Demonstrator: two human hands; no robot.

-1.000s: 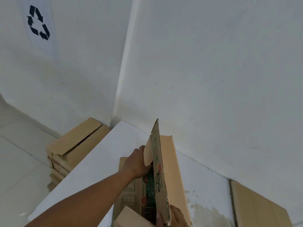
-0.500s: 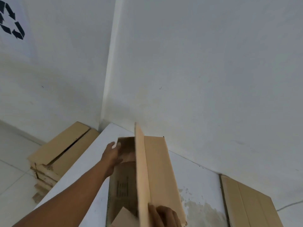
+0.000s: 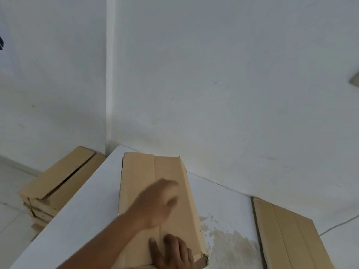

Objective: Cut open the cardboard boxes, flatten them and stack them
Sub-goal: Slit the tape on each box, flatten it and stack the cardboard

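Note:
A brown cardboard box point(image 3: 143, 177) lies folded flat on the white table point(image 3: 83, 210), its plain side up, running from near the wall corner toward me. My left hand point(image 3: 159, 204) is blurred above its middle with the fingers spread and nothing held. My right hand point(image 3: 172, 253) presses flat on the box's near end, fingers straight. A stack of flattened boxes point(image 3: 56, 183) sits on the floor to the left of the table.
Another flattened cardboard sheet point(image 3: 287, 235) lies on the table at the right. White walls meet in a corner just behind the table. A worn, stained patch point(image 3: 227, 239) marks the tabletop right of the box. A thin cable point(image 3: 340, 224) runs at far right.
The upright flap has been folded down, so the box now lies flat. My left hand left the box's far end and swept back over its middle. My right hand now presses on top.

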